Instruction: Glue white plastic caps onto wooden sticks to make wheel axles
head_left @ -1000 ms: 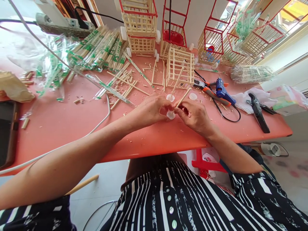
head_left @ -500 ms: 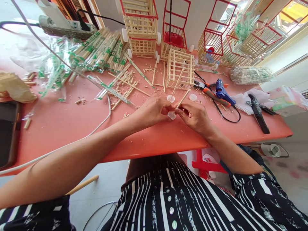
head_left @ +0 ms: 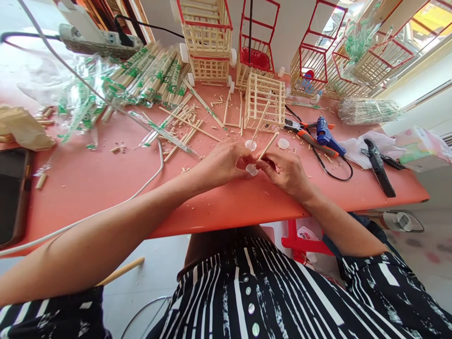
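Note:
My left hand point(head_left: 221, 164) is closed, its fingertips pinching a small white plastic cap point(head_left: 252, 169) just above the red table point(head_left: 88, 179). My right hand point(head_left: 286, 170) meets it from the right, pinching a thin bamboo stick point(head_left: 268, 144) that slants up and away, its lower end at the cap. A second white cap point(head_left: 250, 144) with a stick point(head_left: 260, 121) standing in it sits just beyond my fingers. A third loose cap point(head_left: 283, 142) lies to its right.
A bamboo lattice cage point(head_left: 264, 100) stands behind the caps, more cages and red frames point(head_left: 206, 33) at the back. Wrapped chopsticks point(head_left: 148, 75) and cut sticks litter the left. Pliers point(head_left: 307, 134), a blue glue gun point(head_left: 326, 134), black cutters point(head_left: 379, 165) lie right. A white cable point(head_left: 141, 186) crosses the table.
Both hands stay pinched together on the cap and stick; the hands and the view have shifted only very slightly.

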### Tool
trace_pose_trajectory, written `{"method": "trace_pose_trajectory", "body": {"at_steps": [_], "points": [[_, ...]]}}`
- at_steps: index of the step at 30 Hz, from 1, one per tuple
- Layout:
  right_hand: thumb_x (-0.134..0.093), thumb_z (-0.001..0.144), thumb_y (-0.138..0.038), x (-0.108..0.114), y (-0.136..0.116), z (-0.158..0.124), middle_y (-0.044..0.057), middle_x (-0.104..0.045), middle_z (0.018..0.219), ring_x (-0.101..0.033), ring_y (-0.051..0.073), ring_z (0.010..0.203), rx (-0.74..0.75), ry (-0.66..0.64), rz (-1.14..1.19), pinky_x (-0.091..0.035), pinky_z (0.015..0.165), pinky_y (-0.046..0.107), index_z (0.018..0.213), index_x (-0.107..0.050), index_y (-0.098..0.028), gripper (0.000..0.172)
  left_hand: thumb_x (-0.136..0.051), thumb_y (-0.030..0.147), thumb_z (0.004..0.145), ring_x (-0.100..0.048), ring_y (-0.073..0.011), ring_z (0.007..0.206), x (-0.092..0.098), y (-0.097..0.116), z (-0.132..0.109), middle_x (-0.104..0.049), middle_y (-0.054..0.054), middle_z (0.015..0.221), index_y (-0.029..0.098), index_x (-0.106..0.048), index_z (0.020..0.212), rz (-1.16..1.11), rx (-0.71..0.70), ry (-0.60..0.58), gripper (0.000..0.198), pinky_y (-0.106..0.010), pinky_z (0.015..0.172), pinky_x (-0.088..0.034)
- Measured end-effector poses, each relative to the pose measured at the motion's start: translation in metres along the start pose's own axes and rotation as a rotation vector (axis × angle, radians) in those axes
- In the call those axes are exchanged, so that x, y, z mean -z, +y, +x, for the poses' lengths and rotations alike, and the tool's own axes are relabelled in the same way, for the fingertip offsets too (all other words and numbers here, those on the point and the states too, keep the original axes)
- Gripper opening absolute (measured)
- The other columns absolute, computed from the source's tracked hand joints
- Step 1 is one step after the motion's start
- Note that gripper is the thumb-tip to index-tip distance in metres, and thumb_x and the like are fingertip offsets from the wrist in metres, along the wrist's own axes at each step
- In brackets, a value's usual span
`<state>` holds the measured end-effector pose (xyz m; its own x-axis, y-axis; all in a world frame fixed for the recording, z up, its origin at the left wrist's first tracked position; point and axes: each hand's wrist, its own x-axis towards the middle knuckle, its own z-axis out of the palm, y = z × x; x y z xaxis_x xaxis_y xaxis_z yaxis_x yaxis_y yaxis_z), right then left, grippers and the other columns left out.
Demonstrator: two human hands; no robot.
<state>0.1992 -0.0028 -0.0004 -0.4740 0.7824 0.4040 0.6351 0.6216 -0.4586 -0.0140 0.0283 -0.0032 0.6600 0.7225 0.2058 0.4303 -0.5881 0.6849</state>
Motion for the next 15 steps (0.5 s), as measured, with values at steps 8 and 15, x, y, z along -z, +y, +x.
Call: {"method": "trace_pose_trajectory", "body": {"at_steps": [8,15], "points": [[-0.051,0.105,-0.048,0.0001,-0.0002,0.0007,0.003,-0.069,0.075,-0.058,0.014,0.065,0.021,0.001,0.003,-0.041,0.064,0.026,0.085,-0.069,-0.018,0.040,-0.071,0.030,0.082,-0.064,-0.0190,0.081,0.0008,-0.0001,0.0007,-0.072,-0.002,0.079,0.018,-0.072,0.084,0.022,0.000,-0.006,0.013,-0.030,0.077,-0.042],[-0.051,0.106,-0.047,0.0000,-0.0010,0.0012,0.003,-0.070,0.075,-0.061,0.014,0.067,0.023,-0.001,0.013,-0.043,0.066,0.026,0.083,-0.067,-0.018,0.040,-0.072,0.029,0.081,-0.063,-0.0193,0.082,0.0007,0.0023,0.0001,-0.071,-0.002,0.079,0.017,-0.073,0.084,0.024,0.016,0.007,0.012,-0.029,0.075,-0.041]]}}
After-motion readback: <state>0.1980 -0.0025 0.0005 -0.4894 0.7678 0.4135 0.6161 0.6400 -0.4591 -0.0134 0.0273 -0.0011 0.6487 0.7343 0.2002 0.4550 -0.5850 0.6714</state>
